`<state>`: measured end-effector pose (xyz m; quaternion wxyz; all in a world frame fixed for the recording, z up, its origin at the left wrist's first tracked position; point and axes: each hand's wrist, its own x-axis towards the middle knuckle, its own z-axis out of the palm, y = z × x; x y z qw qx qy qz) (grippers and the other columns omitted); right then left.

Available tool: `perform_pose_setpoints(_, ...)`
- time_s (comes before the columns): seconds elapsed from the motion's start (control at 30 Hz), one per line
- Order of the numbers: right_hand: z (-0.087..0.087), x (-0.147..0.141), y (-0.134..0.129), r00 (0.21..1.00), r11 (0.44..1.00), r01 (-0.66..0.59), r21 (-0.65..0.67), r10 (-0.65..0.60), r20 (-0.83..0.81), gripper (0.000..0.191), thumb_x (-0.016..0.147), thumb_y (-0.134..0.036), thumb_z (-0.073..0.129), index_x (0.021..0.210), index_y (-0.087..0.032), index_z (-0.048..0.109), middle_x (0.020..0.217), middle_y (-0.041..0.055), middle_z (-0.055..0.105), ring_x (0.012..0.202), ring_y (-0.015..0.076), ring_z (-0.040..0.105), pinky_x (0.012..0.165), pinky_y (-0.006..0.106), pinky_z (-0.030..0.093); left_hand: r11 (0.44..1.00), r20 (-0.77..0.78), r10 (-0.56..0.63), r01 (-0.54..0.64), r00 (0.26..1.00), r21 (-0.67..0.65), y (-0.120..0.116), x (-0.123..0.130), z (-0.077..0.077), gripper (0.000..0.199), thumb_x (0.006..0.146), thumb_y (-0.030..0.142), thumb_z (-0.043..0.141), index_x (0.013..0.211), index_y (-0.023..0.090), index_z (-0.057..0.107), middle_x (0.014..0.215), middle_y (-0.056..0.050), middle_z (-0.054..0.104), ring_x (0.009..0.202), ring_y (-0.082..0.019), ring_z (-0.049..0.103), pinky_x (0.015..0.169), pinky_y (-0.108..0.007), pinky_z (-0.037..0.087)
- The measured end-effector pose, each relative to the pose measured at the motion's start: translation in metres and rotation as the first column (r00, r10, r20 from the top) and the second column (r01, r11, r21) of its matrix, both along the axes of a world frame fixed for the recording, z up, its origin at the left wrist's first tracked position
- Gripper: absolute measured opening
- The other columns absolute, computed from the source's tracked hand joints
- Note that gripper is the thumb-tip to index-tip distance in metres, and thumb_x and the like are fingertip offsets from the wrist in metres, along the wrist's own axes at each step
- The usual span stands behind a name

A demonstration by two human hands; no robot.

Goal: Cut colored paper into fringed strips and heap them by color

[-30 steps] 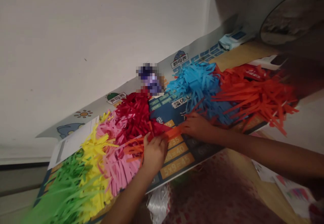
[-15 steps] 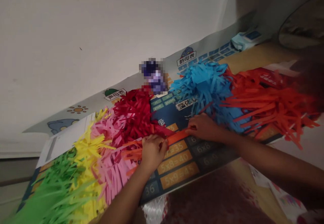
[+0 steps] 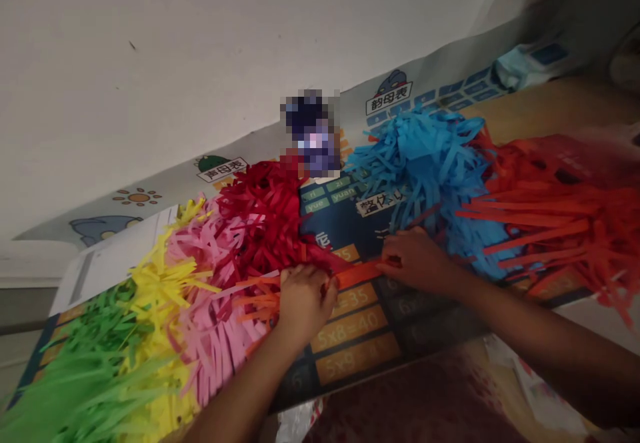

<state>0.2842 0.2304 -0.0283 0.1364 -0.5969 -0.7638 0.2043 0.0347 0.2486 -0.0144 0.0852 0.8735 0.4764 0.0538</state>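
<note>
The right hand [image 3: 417,263] pinched one end of an orange paper strip [image 3: 357,275] while the curled left hand [image 3: 305,303] closed over its other end, beside a red paper fringe [image 3: 260,223] on a printed multiplication chart [image 3: 350,356].

Dim, warm indoor light, flat across the chart [image 3: 357,336]. Soft shadow below the chart and toward its right end. Slight motion softness throughout, wide-angle stretching at the edges, and coarse pixelation on a patch [image 3: 311,133] just above the chart.
</note>
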Motion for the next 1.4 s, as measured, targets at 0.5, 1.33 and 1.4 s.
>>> perform_pose_setpoints(0.5,0.001,0.005,0.0,0.999,0.998,0.029,0.058,-0.03,0.014,0.018,0.081,-0.034,0.068,0.073,-0.019,0.064,0.077,0.0002,0.066,0.077,0.017,0.058,0.071,0.029,0.025,0.997,-0.234,-0.068,0.062,0.97,-0.035,0.014,0.011,0.026,0.01,0.088,0.028,0.056,0.088,0.021,0.064,0.084,-0.005,0.071,0.081,-0.023,0.063,0.073,-0.035,0.037)
perform_pose_setpoints(1.33,0.022,-0.047,-0.036,0.941,0.859,-0.321,0.398,0.242,0.238,0.014,0.086,-0.019,0.048,0.093,-0.015,0.059,0.094,0.0111,0.061,0.089,0.0248,0.049,0.081,0.041,0.029,0.923,-0.215,-0.265,0.312,0.94,0.226,-0.007,0.02,0.011,0.012,0.082,0.018,0.053,0.084,0.016,0.065,0.084,-0.01,0.067,0.083,-0.024,0.061,0.091,-0.044,0.034)
perform_pose_setpoints(1.4,0.015,-0.05,-0.031,0.956,0.877,-0.259,0.405,0.172,0.238,0.013,0.087,-0.019,0.048,0.092,-0.014,0.059,0.094,0.0118,0.06,0.087,0.0252,0.049,0.079,0.041,0.03,0.926,-0.19,-0.255,0.296,0.948,0.234,-0.009,0.02,0.009,0.013,0.082,0.019,0.054,0.086,0.016,0.066,0.083,-0.009,0.067,0.083,-0.024,0.061,0.091,-0.044,0.034)
